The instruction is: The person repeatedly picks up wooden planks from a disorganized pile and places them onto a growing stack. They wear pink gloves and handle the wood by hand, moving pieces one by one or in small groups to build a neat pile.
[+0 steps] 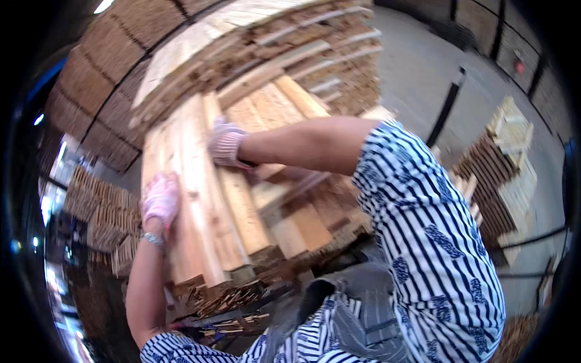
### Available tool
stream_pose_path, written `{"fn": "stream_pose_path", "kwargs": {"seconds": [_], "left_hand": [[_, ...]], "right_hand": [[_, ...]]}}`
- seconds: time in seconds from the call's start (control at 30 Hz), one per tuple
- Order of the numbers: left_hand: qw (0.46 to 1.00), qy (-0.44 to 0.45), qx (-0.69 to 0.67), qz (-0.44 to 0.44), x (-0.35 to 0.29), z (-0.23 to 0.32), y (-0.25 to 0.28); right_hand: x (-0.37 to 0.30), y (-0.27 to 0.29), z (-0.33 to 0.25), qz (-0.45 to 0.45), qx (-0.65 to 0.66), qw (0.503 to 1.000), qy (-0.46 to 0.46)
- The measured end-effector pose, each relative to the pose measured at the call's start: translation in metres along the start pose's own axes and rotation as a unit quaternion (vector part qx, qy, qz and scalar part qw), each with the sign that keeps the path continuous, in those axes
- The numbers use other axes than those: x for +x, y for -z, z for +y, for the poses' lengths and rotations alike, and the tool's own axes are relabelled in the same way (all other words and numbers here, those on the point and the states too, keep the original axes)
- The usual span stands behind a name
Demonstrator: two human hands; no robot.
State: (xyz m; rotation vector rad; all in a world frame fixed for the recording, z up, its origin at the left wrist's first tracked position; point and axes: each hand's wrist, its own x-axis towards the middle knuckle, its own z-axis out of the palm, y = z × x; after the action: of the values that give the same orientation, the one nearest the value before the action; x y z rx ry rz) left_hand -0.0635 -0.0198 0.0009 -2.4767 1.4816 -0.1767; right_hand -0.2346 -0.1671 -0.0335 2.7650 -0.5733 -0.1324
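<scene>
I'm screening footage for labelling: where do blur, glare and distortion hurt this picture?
Head view: the left hand and right hand look smeared, fingers hard to separate; head view: bright patches glare along the left side; head view: fisheye bending toward the rim, corners black; head view: the striped right sleeve looks fairly crisp.

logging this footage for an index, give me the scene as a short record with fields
left hand: pink-and-white knit glove, on the wooden planks near their left edge
left wrist: metallic band
right hand: similar glove, at the planks farther right; grip unclear from blur
planks: side by side, lengthwise away from the wearer
beyond them: higher board stack
right side: another board stack
below near ends: thin wood strips
clothing: striped sleeve
</scene>
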Motion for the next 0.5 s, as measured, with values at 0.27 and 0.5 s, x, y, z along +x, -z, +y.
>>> {"fn": "stream_pose_path", "kwargs": {"seconds": [0.27, 0.5], "left_hand": [[0.981, -0.004, -0.193, 0.03, 0.022, -0.032, -0.025], [0.927, 0.039, -0.372, 0.033, 0.028, -0.045, -0.035]], "right_hand": [[-0.196, 0.014, 0.159, 0.157, 0.423, 0.876, -0.167], [-0.38, -0.301, 0.18, 0.029, 0.409, 0.807, -0.425]]}}
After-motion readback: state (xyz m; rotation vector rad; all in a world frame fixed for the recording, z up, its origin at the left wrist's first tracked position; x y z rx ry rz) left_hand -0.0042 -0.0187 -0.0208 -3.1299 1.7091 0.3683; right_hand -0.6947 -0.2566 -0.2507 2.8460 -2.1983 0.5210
